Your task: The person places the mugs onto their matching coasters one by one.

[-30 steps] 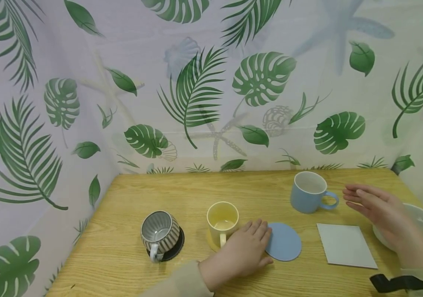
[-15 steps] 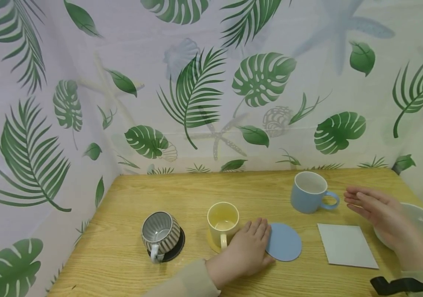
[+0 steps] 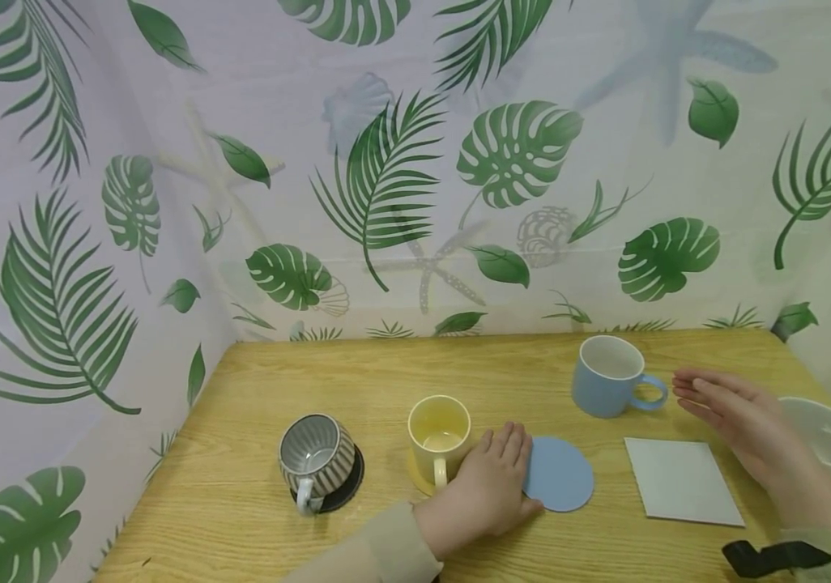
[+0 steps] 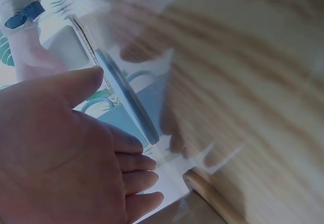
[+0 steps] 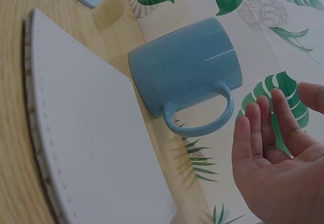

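The left hand (image 3: 492, 490), straight-fingered and gripping nothing, lay against or just beside the blue coaster (image 3: 563, 476). Rightward, near the back edge of the surface (image 3: 510, 372), stood the blue mug (image 3: 596, 390), handle (image 5: 200, 131) toward the nearer right hand (image 3: 754, 425), loosely extended, holding nothing.

I was at a yellowish, straight-edged, wood-grain table (image 3: 357, 364) in a corner closed in by creased white sheeting (image 3: 452, 172) printed with green leaves, starfish and shells. A glossy cylindrical light-blue mug (image 3: 598, 391) and a flat round blue coaster (image 3: 563, 476) gave it a homely look; whether home or studio, I could not tell.
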A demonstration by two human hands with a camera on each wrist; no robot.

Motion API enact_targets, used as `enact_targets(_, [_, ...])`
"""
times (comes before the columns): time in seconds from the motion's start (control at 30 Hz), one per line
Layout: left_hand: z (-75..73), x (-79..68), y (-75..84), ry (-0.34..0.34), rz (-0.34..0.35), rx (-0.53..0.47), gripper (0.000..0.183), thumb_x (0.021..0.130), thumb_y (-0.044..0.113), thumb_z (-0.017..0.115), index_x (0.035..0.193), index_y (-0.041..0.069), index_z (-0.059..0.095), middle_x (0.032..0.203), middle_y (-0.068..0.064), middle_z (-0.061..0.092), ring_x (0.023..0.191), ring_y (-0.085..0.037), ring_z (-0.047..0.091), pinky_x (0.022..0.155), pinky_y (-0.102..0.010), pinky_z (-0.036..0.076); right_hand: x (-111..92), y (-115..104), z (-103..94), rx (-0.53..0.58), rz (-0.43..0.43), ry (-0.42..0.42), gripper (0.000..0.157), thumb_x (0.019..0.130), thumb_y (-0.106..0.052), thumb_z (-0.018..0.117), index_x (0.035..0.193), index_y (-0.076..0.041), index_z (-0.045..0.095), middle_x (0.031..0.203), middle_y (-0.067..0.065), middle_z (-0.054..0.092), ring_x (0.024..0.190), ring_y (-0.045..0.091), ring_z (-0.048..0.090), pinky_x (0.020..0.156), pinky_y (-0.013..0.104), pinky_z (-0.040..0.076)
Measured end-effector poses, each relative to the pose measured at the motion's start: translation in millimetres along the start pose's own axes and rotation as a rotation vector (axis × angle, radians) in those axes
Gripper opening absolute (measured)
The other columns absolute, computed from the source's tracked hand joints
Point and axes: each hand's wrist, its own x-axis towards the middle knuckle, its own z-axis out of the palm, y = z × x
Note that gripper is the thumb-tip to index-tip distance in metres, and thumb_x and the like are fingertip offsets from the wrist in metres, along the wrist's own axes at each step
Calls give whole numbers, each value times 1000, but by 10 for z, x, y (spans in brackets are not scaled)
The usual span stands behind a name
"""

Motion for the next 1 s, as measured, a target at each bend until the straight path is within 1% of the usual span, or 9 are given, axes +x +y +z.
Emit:
enact_targets(0.17, [32, 36, 23, -31, -12, 4, 87, 104, 75, 35, 170, 20, 27, 177, 4, 25, 164, -12, 23, 133, -28, 26, 16, 26, -13, 1, 35, 19, 50, 111, 9, 33, 123, -7, 79, 119, 0, 81, 111, 10, 76, 94, 21, 62])
enact_targets(0.4, [50, 67, 39, -55, -11, 33, 84, 105, 74, 33, 170, 21, 26, 177, 5, 24, 165, -10, 22, 133, -27, 25, 30, 41, -27, -11, 90, 87, 49, 112, 7, 36, 118, -12, 81, 116, -4, 81, 107, 7, 76, 91, 20, 63])
enact_targets(0.6, [37, 81, 37, -66, -10, 55, 78, 108, 68, 35, 171, 22, 24, 178, 6, 21, 165, -10, 20, 133, -28, 24, 46, 57, -45, -20, 99, 99, 47, 112, 5, 38, 118, -13, 81, 116, -6, 81, 106, 6, 76, 90, 18, 62])
enact_targets(0.77, [36, 89, 29, -59, 1, 62, 75, 109, 64, 36, 170, 22, 25, 178, 5, 22, 165, -11, 21, 133, -28, 25, 70, 70, -63, -3, 97, 89, 47, 112, 5, 38, 118, -12, 81, 117, -5, 80, 106, 7, 76, 91, 19, 62])
enact_targets(1.0, [58, 99, 18, -34, 10, 80, 74, 109, 62, 38, 170, 20, 28, 177, 4, 25, 164, -12, 24, 133, -28, 27, 124, 76, -72, 12, 125, 134, 45, 112, 4, 39, 114, -13, 82, 113, -5, 81, 103, 7, 77, 89, 19, 63])
